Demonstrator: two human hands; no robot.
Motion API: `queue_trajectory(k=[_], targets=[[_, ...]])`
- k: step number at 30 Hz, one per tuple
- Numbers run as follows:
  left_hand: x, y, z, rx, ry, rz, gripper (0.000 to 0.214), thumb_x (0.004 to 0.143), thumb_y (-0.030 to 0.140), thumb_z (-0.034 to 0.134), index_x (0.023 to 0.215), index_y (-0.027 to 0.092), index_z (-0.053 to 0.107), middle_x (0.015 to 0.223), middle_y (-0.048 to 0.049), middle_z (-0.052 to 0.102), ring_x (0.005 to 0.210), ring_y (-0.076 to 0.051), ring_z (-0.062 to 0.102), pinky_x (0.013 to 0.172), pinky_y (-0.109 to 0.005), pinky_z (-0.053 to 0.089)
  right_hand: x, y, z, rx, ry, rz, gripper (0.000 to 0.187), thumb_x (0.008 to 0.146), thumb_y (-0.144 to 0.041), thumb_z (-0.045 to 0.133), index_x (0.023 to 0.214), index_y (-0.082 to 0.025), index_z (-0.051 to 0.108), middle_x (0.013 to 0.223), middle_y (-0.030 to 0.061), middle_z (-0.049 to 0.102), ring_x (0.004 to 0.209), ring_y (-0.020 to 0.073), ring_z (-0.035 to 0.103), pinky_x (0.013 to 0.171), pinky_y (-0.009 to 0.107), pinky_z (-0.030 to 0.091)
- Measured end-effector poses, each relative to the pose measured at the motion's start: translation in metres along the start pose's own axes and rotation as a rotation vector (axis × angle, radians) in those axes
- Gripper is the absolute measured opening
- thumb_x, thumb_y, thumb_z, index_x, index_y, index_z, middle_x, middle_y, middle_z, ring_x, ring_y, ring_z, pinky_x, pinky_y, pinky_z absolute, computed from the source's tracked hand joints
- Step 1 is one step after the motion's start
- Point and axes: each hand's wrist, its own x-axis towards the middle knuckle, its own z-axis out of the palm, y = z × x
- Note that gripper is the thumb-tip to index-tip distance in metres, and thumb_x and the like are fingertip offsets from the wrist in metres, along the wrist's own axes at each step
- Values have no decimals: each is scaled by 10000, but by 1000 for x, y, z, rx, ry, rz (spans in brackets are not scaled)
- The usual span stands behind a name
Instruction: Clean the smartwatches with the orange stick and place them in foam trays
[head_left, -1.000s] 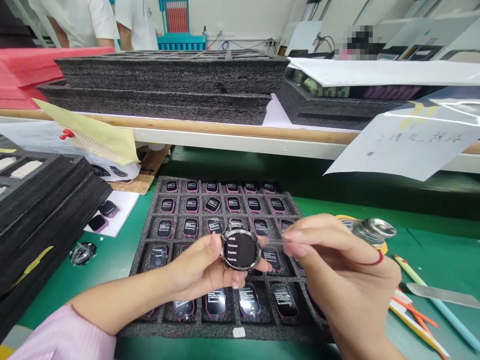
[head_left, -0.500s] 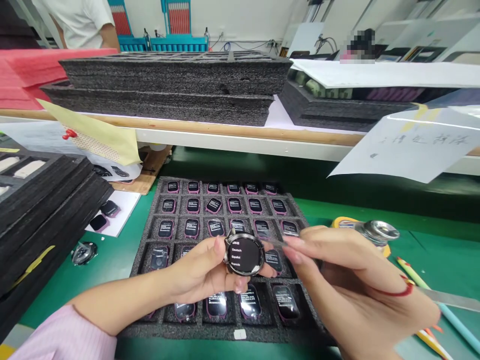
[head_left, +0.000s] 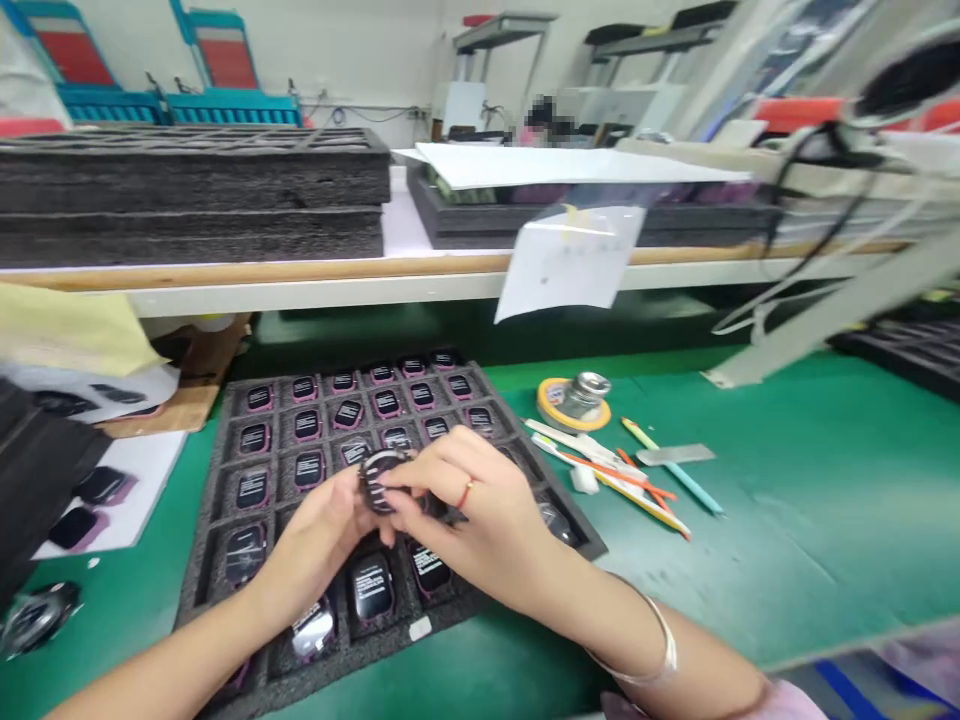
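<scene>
My left hand [head_left: 322, 520] is closed around a round smartwatch [head_left: 377, 482] with a dark metal rim, lifted over the foam tray. My right hand [head_left: 465, 500] reaches across from the right, its thumb and fingers closed at the watch's face and right edge and covering part of it. Whether a clear film lies under those fingers is hidden. Below, a black foam tray [head_left: 196, 560] holds several square smartwatches [head_left: 373, 588] in purple frames, one per compartment, most with white text on lit screens. Both forearms hide part of the tray.
Right of the tray stand a metal-topped jar [head_left: 589, 390], a yellow tape roll [head_left: 549, 402], a toothbrush [head_left: 546, 443], a blade [head_left: 675, 455] and several pens [head_left: 694, 487]. Two watches on white paper [head_left: 150, 500] and a wrapped round watch [head_left: 37, 615] lie left. A shelf edge [head_left: 315, 275] crosses behind.
The view has swung right. My right hand, earlier pinching a clear strip of film beside the watch, has moved in onto the watch. My left hand still holds it, now tilted.
</scene>
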Motion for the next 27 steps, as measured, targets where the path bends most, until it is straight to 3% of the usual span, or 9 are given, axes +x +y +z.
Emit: queue_trajectory(k=[3, 6, 10, 12, 15, 18, 24, 27], targets=[[-3, 1, -3, 233, 8, -91, 414, 870, 531, 715, 991, 136, 741, 794, -62, 710, 692, -154, 569, 655, -255, 476, -15, 8, -17, -86, -134, 131, 232, 944, -242, 635, 1158, -169, 685, 948, 40, 762, 891, 146, 692, 850, 291, 553], [-13, -1, -4, 322, -4, -267, 437, 908, 541, 657, 1084, 148, 728, 957, -95, 762, 713, -162, 578, 678, -268, 483, -32, 32, -57, -523, -425, 532, 195, 991, -255, 553, 1087, -247, 723, 1058, 28, 772, 1015, 156, 705, 917, 296, 538], [-27, -14, -6, 476, -23, -362, 459, 892, 587, 633, 1087, 188, 750, 1063, -68, 761, 801, -190, 616, 779, -286, 506, -68, 84, -116, -886, -532, 939, 225, 972, -172, 546, 859, -120, 734, 848, 163, 742, 833, 258, 726, 729, 381, 560], [-30, -23, -7, 582, -74, -346, 453, 870, 588, 646, 1086, 202, 747, 1030, -52, 750, 879, -221, 637, 817, -294, 509, -90, 106, -133, -954, -594, 1044, 156, 961, -219, 611, 898, -115, 710, 884, 115, 725, 828, 209, 706, 738, 361, 572], [-30, -32, -7, 762, -169, -313, 420, 877, 559, 628, 1083, 208, 733, 973, -55, 737, 903, -246, 645, 789, -292, 502, -116, 123, -141, -980, -663, 1087, 238, 970, -343, 630, 1099, -145, 661, 1072, 58, 694, 904, 165, 683, 802, 361, 588], [-29, -35, -6, 830, -191, -303, 411, 893, 546, 591, 1088, 208, 717, 968, -58, 727, 871, -243, 649, 751, -280, 495, -128, 126, -143, -974, -694, 1051, 277, 974, -349, 622, 1164, -148, 642, 1174, 82, 667, 982, 189, 674, 847, 390, 583], [-29, -38, -8, 827, -197, -296, 433, 913, 564, 543, 1078, 199, 707, 1005, -68, 714, 840, -229, 646, 696, -262, 485, -124, 138, -155, -851, -765, 957, 261, 972, -345, 627, 1146, -153, 652, 1137, 70, 684, 979, 187, 679, 862, 396, 581], [-31, -41, -9, 839, -190, -272, 438, 913, 571, 552, 1097, 207, 709, 904, -48, 708, 784, -215, 634, 653, -246, 472, -123, 146, -155, -825, -749, 919, 291, 971, -351, 627, 1189, -157, 639, 1189, 82, 668, 1017, 199, 672, 879, 411, 577]])
